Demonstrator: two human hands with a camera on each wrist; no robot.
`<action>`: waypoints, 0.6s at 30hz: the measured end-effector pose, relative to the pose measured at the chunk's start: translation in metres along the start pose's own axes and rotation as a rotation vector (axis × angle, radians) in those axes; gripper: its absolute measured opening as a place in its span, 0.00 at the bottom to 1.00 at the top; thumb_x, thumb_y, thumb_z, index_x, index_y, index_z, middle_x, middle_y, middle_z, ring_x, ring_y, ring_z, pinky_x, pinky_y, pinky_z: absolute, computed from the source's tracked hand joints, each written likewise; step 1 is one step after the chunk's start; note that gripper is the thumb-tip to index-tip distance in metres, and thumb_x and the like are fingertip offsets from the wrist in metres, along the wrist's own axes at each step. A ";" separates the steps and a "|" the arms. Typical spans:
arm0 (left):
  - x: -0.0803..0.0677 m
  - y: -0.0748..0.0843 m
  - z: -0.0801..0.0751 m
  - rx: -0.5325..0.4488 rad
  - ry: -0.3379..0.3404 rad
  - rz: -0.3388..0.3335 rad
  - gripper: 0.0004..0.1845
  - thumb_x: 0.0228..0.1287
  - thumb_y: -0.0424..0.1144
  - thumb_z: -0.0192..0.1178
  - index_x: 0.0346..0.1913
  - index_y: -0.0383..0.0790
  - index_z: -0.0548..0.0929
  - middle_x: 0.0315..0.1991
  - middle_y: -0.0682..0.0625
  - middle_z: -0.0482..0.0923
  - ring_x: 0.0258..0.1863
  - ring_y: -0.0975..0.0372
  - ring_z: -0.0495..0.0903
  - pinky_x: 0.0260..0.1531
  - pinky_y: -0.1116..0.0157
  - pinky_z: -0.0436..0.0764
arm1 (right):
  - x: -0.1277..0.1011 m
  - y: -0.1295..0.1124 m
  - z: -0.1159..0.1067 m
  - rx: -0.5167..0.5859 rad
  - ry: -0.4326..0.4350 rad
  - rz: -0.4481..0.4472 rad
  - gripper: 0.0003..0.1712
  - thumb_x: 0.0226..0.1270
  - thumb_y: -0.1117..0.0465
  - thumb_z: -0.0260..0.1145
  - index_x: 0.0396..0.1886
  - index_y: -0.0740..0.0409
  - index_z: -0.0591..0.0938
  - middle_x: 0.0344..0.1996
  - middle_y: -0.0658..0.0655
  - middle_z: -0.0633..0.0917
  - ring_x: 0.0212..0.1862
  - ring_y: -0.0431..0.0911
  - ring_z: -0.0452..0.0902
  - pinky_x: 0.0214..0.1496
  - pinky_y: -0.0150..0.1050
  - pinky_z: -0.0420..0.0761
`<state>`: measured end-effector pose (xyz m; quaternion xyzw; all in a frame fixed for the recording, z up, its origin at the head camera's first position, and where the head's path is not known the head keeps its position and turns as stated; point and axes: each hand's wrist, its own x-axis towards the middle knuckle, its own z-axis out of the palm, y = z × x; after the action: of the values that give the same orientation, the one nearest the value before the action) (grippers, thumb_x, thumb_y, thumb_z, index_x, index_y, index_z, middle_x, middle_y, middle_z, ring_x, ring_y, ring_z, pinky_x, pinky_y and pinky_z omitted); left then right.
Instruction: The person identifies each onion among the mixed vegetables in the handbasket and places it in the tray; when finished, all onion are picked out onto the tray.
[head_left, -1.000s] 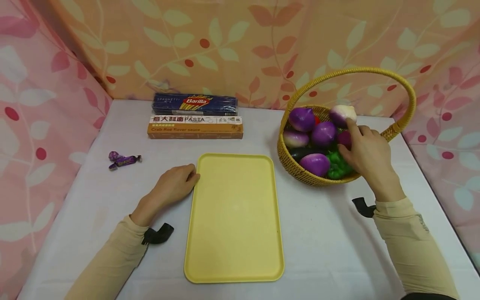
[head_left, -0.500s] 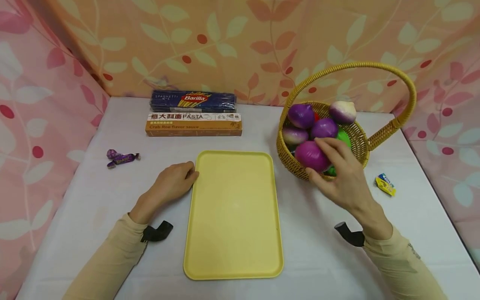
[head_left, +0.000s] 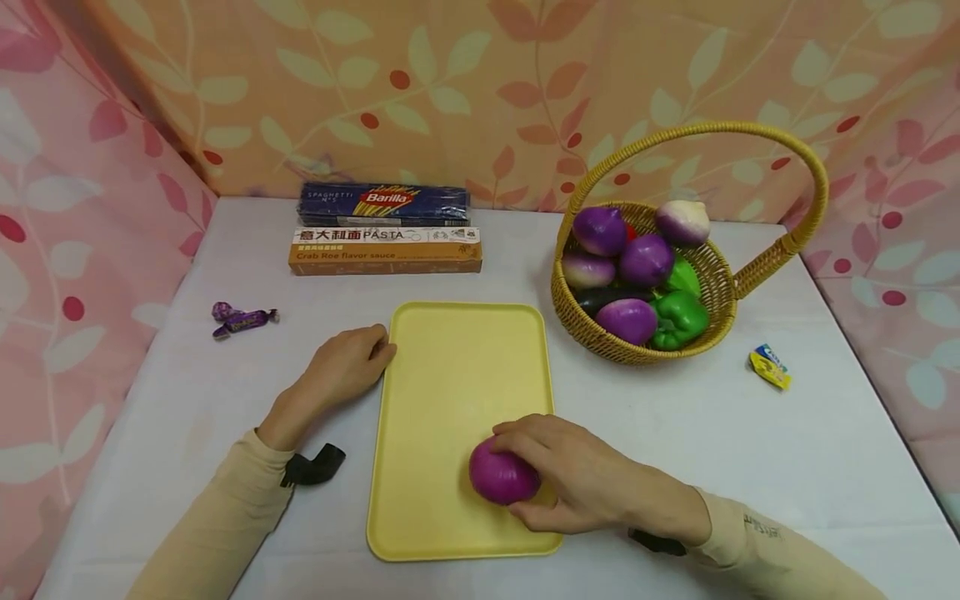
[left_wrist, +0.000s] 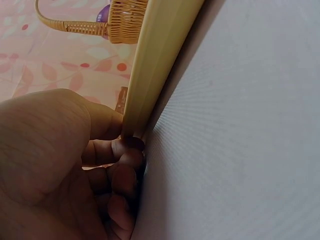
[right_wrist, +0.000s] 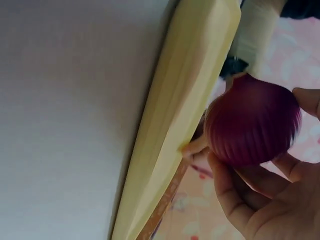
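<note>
My right hand (head_left: pixel 577 479) holds a red onion (head_left: pixel 501 473) between thumb and fingers, over the front right part of the yellow tray (head_left: pixel 450 367). In the right wrist view the onion (right_wrist: pixel 252 122) shows its pointed top, and the fingertips wrap its sides. At the tray's left edge is my left hand (head_left: pixel 347 365). The left wrist view has its thumb on the tray's rim (left_wrist: pixel 155 65) and the fingers curled below it, pinching the edge.
A wicker basket (head_left: pixel 720 308) with a tall handle holds purple onions, a green pepper (head_left: pixel 680 319) and an eggplant (head_left: pixel 611 297). Behind the tray lie a spaghetti pack (head_left: pixel 384 204) and a pasta box (head_left: pixel 386 252). Wrapped candies (head_left: pixel 243 319) lie left; a yellow-and-blue packet (head_left: pixel 769 367) lies right.
My right hand has taken the red onion out of the basket and carried it left and toward me, over the tray. The left hand stays at the tray's edge.
</note>
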<state>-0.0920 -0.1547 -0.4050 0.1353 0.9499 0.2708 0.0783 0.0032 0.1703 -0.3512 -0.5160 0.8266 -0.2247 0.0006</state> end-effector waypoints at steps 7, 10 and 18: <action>-0.001 0.001 0.000 0.003 0.001 -0.002 0.13 0.71 0.41 0.52 0.27 0.43 0.71 0.20 0.52 0.65 0.21 0.61 0.65 0.23 0.65 0.62 | 0.001 -0.011 0.008 0.048 -0.123 0.045 0.22 0.67 0.49 0.62 0.58 0.49 0.74 0.46 0.45 0.83 0.47 0.34 0.78 0.49 0.26 0.78; -0.001 0.000 0.000 0.001 0.002 -0.003 0.12 0.71 0.40 0.52 0.27 0.43 0.71 0.20 0.52 0.65 0.21 0.61 0.65 0.23 0.65 0.62 | 0.003 -0.011 0.011 0.010 -0.119 0.030 0.19 0.71 0.53 0.58 0.60 0.49 0.75 0.50 0.48 0.83 0.48 0.36 0.80 0.50 0.29 0.80; -0.001 0.001 0.000 0.009 0.008 0.005 0.13 0.71 0.41 0.52 0.26 0.43 0.70 0.20 0.52 0.64 0.21 0.61 0.65 0.23 0.65 0.62 | 0.003 -0.005 0.013 -0.214 -0.045 -0.093 0.26 0.60 0.61 0.66 0.60 0.45 0.78 0.60 0.57 0.77 0.51 0.44 0.79 0.52 0.36 0.80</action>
<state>-0.0907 -0.1545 -0.4046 0.1371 0.9510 0.2671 0.0733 0.0088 0.1608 -0.3608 -0.5557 0.8208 -0.1235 -0.0461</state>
